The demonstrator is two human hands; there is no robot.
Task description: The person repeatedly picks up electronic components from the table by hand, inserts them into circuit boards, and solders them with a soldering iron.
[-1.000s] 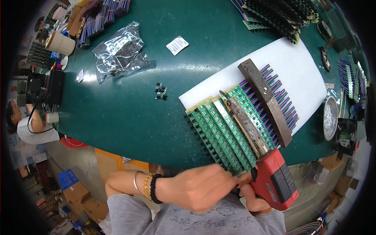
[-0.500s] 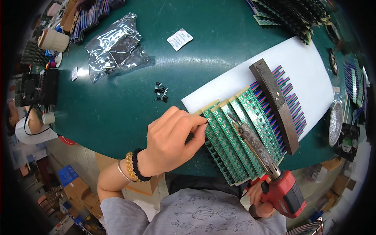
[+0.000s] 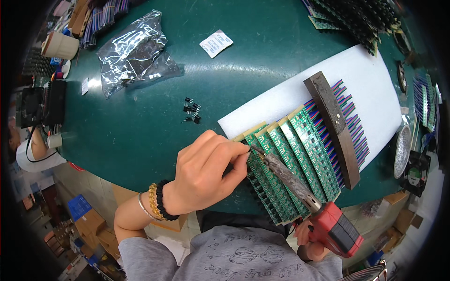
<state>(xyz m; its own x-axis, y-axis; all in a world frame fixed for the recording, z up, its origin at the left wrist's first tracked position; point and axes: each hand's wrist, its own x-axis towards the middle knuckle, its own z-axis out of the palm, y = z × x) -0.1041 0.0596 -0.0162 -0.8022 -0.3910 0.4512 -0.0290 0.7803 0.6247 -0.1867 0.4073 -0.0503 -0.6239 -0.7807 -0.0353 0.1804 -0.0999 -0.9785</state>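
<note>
My left hand point(image 3: 206, 171) is pinched closed at the left edge of the overlapping green circuit boards point(image 3: 286, 154). A small black electronic component is in that pinch, mostly hidden by the fingertips. In my right hand point(image 3: 309, 241) is a red soldering gun point(image 3: 335, 229), held by its handle and slanting up and left. Its tip meets the board edge right beside my left fingertips. Several loose black components with metal legs point(image 3: 191, 111) lie on the green table to the left of the boards.
A dark bar point(image 3: 332, 129) lies across the boards' coloured wires on a white foam sheet point(image 3: 267, 107). A silvery plastic bag point(image 3: 136, 56) and a white packet point(image 3: 216, 44) lie farther back. More boards point(image 3: 351, 18) are piled far right; a round metal dish point(image 3: 401, 150) sits at the right edge.
The soldering gun's tip has moved left and slightly down, from over the boards to my left fingertips. My left hand stays pinched at the board edge. The view has shifted slightly.
</note>
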